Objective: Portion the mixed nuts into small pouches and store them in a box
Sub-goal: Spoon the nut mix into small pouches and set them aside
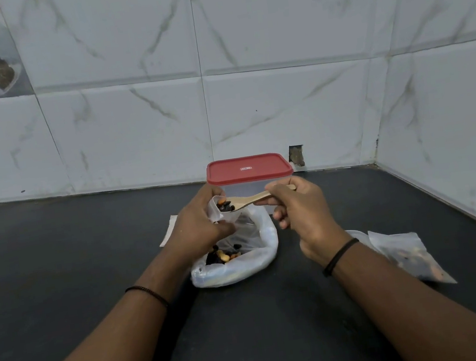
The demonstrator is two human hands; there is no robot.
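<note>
Right hand [299,211] curled round the handle of a wooden spoon [247,201], grip pinching it near the end, spoon held level above the table [89,262]. Spoon bowl loaded with mixed nuts [224,206], dark and orange pieces, poised at the mouth of a small pouch [220,213]. Left hand [198,222] gripping that clear pouch, thumb and fingers pinched on its upper edge, holding it up and open just under the spoon bowl. Thin dark bands on both wrists.

Directly below the hands, a larger plastic bag [241,259] lying on the table, rolled open, with more of the nuts heaped inside near its front. Behind the hands, touching nothing visible, a clear box [251,184] with a red lid [248,168] shut on top, standing close to the wall. Off to the right, beside the right forearm, a filled pouch [409,257] lying flat on the table with nuts showing through the plastic. Behind the left hand, a pale flat item [167,228] partly hidden, kind unclear. Dark table surface, white marbled tile wall [278,83] behind and to the right.
</note>
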